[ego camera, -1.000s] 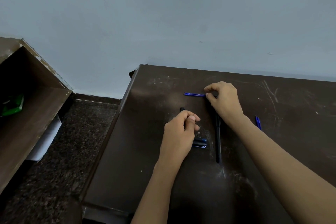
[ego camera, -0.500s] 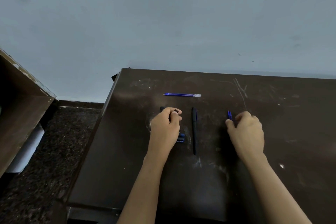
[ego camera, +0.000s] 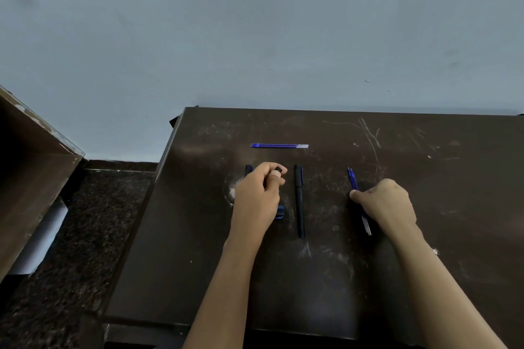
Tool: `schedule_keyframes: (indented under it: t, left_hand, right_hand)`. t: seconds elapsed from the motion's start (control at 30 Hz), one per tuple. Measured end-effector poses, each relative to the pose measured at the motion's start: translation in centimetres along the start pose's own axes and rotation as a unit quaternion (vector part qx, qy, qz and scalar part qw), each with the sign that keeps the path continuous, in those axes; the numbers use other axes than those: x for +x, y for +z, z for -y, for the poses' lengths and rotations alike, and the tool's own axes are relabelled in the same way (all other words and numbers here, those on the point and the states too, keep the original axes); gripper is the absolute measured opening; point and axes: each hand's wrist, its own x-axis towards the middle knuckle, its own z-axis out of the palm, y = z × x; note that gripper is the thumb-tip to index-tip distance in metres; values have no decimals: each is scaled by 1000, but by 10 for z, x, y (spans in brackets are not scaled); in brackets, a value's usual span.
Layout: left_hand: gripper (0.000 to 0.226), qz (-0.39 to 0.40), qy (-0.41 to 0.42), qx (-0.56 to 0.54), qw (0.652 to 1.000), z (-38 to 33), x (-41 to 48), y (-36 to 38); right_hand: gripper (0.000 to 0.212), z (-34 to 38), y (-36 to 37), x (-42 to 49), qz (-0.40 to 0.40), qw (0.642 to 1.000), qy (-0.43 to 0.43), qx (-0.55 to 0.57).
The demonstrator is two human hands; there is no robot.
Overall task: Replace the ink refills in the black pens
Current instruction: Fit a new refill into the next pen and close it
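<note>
One slim black pen (ego camera: 299,201) lies capped, near a thin blue refill (ego camera: 279,146).

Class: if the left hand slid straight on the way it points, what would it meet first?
Probably the single blue refill lying crosswise ahead of the left hand, though depth is unclear.

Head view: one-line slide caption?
Left hand grips a black pen, right hand pinches blue refills; another pen and refill lie on the desk.
</note>
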Motion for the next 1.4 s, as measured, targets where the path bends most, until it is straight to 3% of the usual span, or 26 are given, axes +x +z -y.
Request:
schedule_keyframes:
  t: [0.1, 0.17, 0.27, 0.33, 0.4, 0.47, 0.73, 0.87, 1.03, 1.1, 1.2, 1.4]
  left_hand:
    - [26, 12, -8, 10, 1000, -1, 0, -4]
    - [26, 27, -19, 19, 999, 0, -1, -6]
    - [26, 55, -31, 19, 998, 1, -2, -10]
    - [27, 74, -39, 12, 996, 2, -2, -12]
    - [28, 93, -36, 16, 995, 2, -2, -15]
    - [29, 103, -30, 17, 994, 0, -2, -17]
    - [25, 100, -34, -7, 994, -1, -2, -22]
    - [28, 101, -38, 11, 994, 0, -2, -25]
    - [25, 47, -58, 17, 997, 0, 0, -29]
    - [26, 20, -59, 6, 998, -1, 0, -29]
    - [28, 10, -51, -11, 999, -4, -3, -28]
    - [28, 10, -31, -42, 999, -10, -5, -23]
  right_hand:
    - [37, 9, -10, -12, -2, 997, -49, 61]
    - [39, 21, -15, -24, 10, 978, -97, 185]
    - [28, 44, -13, -51, 49, 881, -136, 450]
    - [22, 53, -5, -70, 59, 828, -150, 537]
    - [18, 56, 6, -83, 66, 797, -166, 577]
    - [16, 57, 13, -87, 67, 793, -175, 580]
    - [16, 73, 22, -88, 55, 855, -232, 461]
    - [15, 74, 30, -91, 81, 902, -286, 314]
    - [24, 73, 35, -91, 61, 915, -301, 262]
    - [30, 70, 40, -86, 51, 929, -339, 141]
    - [29, 64, 52, -87, 87, 915, -390, -54]
    - [27, 62, 58, -89, 102, 906, -393, -119]
